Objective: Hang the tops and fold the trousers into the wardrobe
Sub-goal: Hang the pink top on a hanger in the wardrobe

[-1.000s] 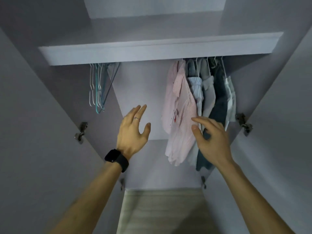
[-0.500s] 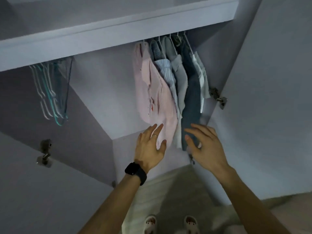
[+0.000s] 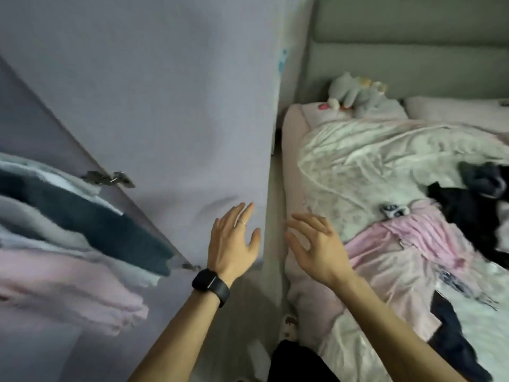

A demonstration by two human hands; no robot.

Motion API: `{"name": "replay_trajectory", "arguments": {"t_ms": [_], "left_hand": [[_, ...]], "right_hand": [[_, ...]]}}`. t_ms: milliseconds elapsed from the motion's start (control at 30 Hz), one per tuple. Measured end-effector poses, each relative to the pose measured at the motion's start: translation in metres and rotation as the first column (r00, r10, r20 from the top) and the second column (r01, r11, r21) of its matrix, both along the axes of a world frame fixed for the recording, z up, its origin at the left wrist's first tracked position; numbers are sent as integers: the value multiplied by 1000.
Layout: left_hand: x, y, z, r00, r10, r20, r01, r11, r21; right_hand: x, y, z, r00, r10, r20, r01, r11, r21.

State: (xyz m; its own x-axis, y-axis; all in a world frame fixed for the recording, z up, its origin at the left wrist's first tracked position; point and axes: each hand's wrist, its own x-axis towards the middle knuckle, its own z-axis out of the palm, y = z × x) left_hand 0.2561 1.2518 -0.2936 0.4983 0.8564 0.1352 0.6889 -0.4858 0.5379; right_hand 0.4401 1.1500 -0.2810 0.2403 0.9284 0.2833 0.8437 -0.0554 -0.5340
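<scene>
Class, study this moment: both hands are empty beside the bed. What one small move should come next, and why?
Probably reach the right hand to the pink garment and grip it. Both it and the left hand are open and hold nothing. That garment lies nearest on the bed, with dark clothes beyond it, not yet put away.

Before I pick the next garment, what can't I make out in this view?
Head view only.
Hanging clothes: motion-blurred, cut by the left edge; count unclear.
Rail and hangers: out of frame.
Black garment on the bed: crumpled, cut by the right edge; top or trousers unclear.
Navy garment: bunched, runs to the bottom edge; type unclear.
</scene>
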Motion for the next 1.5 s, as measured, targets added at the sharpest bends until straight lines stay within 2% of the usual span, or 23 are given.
{"name": "replay_trajectory", "arguments": {"t_ms": [100, 233, 333, 467, 633, 867, 1033, 1300, 1367, 1500], "left_hand": [[71, -13, -2, 976, -218, -2, 218, 976, -6], [160, -35, -8, 900, -436, 25, 437, 899, -37], [222, -49, -19, 838, -545, 22, 545, 836, -69], [284, -64, -32, 795, -604, -54, 601, 797, -62], [342, -67, -45, 733, -663, -152, 658, 747, -88], [425, -57, -70, 623, -738, -262, 743, 662, -97], [514, -49, -112, 491, -812, -315, 811, 558, -173], [678, -40, -201, 226, -865, -449, 876, 382, -295], [714, -35, -224, 191, -858, -477, 883, 363, -299], [775, -22, -263, 204, -825, -527, 878, 392, -273]], "right_hand": [[47, -46, -4, 977, -210, 23, 209, 977, 42], [101, -105, -10, 865, -497, -60, 491, 866, -95], [135, -142, -15, 783, -616, -83, 601, 784, -155], [174, -175, -23, 700, -705, -114, 677, 706, -210], [228, -196, -43, 635, -759, -141, 707, 645, -289], [305, -202, -84, 474, -850, -231, 727, 526, -441], [368, -195, -125, 325, -911, -254, 733, 412, -542], [490, -188, -215, 72, -965, -253, 673, 234, -702], [518, -192, -242, 48, -981, -188, 658, 173, -733], [556, -202, -292, 53, -993, -101, 598, 112, -793]]}}
